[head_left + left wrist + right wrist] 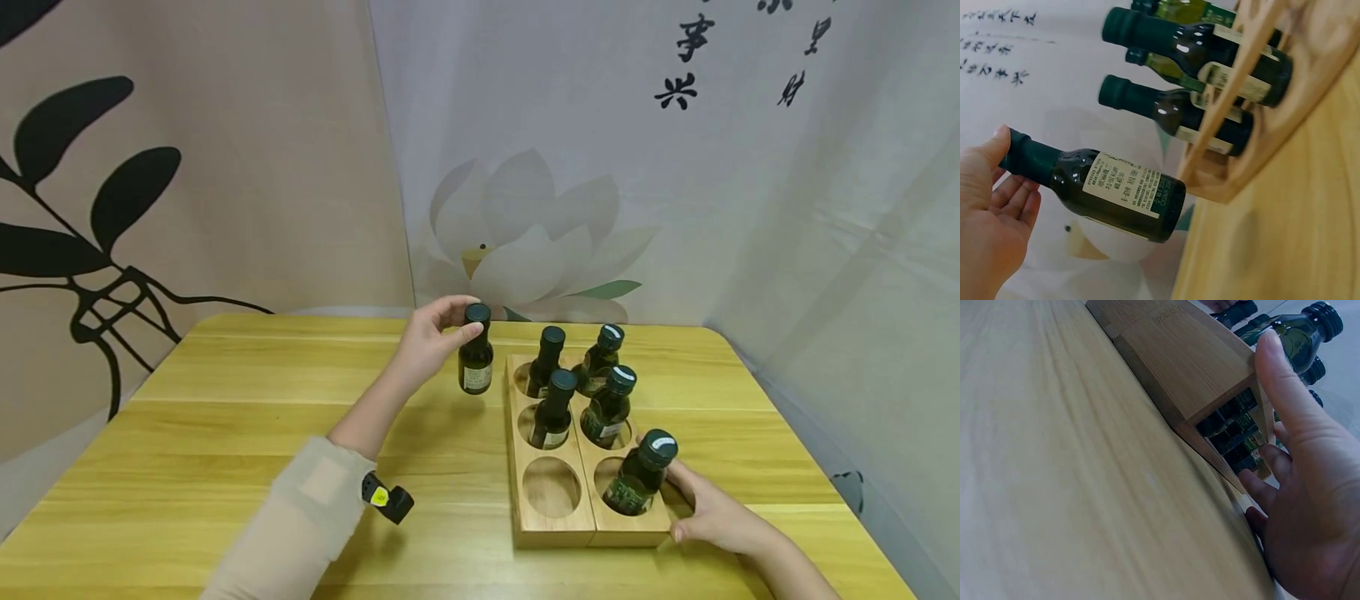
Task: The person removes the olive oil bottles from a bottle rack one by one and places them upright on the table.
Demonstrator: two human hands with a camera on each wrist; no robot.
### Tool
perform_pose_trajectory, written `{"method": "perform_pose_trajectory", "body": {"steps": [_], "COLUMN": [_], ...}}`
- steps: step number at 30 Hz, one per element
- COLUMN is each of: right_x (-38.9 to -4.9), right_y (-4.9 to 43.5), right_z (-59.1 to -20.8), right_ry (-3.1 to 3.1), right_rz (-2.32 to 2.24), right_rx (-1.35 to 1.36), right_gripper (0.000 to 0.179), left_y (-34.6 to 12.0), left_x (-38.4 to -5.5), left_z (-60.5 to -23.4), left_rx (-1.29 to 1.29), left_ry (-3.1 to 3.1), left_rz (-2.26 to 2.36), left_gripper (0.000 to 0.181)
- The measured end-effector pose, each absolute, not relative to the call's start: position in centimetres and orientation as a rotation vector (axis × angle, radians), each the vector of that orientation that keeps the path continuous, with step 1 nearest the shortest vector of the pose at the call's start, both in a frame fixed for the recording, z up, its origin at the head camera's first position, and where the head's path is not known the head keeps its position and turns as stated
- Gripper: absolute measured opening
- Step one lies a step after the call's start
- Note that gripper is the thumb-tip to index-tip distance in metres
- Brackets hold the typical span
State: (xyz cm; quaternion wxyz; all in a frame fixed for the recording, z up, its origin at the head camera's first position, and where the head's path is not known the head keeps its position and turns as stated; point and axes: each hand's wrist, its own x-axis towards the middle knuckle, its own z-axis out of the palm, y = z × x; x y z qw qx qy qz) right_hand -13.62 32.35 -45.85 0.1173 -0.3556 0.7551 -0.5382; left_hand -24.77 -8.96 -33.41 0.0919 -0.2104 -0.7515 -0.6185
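My left hand (435, 337) pinches a small dark bottle (1116, 190) by its green-capped neck, thumb on one side and fingers on the other. This bottle, with a pale printed label, hangs upright left of a wooden bottle rack (555, 533). Two similar slim bottles (553, 412) stand in the rack's left row; its front left hole (551, 487) shows bare wood. Three rounder green bottles (637, 479) fill the right row, the front one leaning. My right hand (716, 512) holds the rack's front right corner, thumb at the front and fingers along the side.
The rack stands on a yellow wood-grain table (247, 442), right of its middle. Behind the table hangs a pale cloth backdrop (300, 167) with a lotus, dark leaves and writing. A small black camera (387, 497) sits on my left wrist.
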Motion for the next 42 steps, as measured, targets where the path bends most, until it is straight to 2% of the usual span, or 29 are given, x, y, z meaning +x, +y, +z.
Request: {"method": "perform_pose_trajectory", "body": {"steps": [23, 33, 42], "right_x": [-13.7, -13.7, -13.7], "right_y": [32.4, 32.5, 32.5], "right_z": [-46.1, -46.0, -46.1], "right_ry": [2.184, 2.214, 2.229], "right_rz": [-1.591, -1.574, -1.561], "right_rx": [-1.031, -1.029, -1.056], "right_gripper": [0.097, 0.095, 0.094], "left_y": [-8.8, -9.3, -7.7], "left_x": [-25.2, -24.9, -23.1], "left_z": [-38.4, -36.6, -33.5], "left_rx": [-0.463, -0.460, -0.647], "left_ry": [-2.281, -2.302, -2.113], "left_rz": [-1.859, -1.829, -1.857], "left_gripper": [0.032, 0.048, 0.046]}}
